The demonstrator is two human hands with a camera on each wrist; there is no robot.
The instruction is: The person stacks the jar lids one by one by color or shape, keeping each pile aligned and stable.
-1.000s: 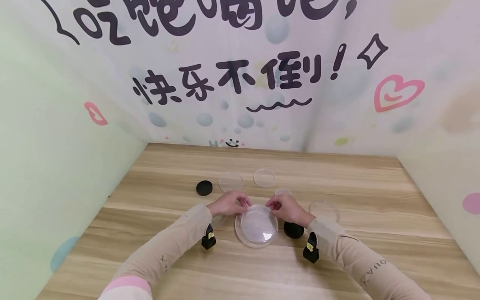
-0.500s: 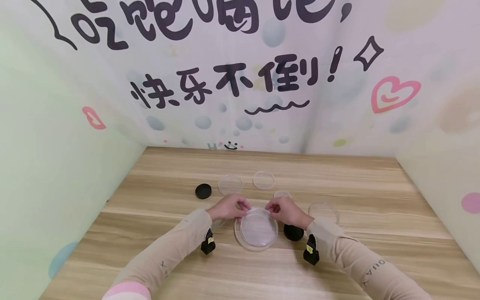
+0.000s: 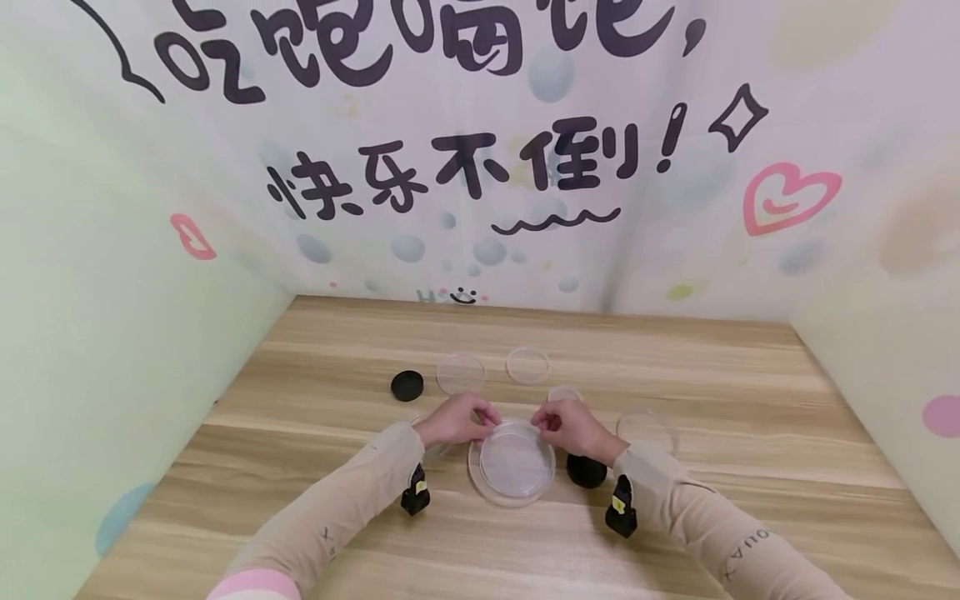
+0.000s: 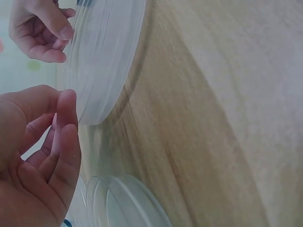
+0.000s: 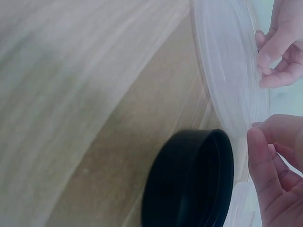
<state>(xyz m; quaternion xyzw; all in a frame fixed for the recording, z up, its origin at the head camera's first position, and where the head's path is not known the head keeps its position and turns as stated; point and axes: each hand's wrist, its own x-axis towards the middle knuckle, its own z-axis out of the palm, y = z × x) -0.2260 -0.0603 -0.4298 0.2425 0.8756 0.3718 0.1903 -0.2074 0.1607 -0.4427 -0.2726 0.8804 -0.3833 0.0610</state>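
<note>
Head view: a person's left hand and right hand reach to the middle of a wooden table, each pinching, thumb against fingertips, the far rim of an upper clear dish that sits over a wider clear dish. From where I stand the two rims are off-centre, the wider one showing mostly on the near left. To handle this well, in my judgement, both hands should bear evenly so the dish neither tips nor scrapes, with fingertips kept to the rim and off the flat face. The right hand wants extra care, because a black cap lies just beside it. Clear edges fade against the pale wood, so I cannot tell how many layers are stacked, or whether the upper one is nested or slightly raised. The fingers cover the exact spots they grip. A side dish is partly hidden by the left wrist and cut off in that wrist's view; the right sleeve overlaps a thin-rimmed disc. Both wrist views also crop the central stack.
</note>
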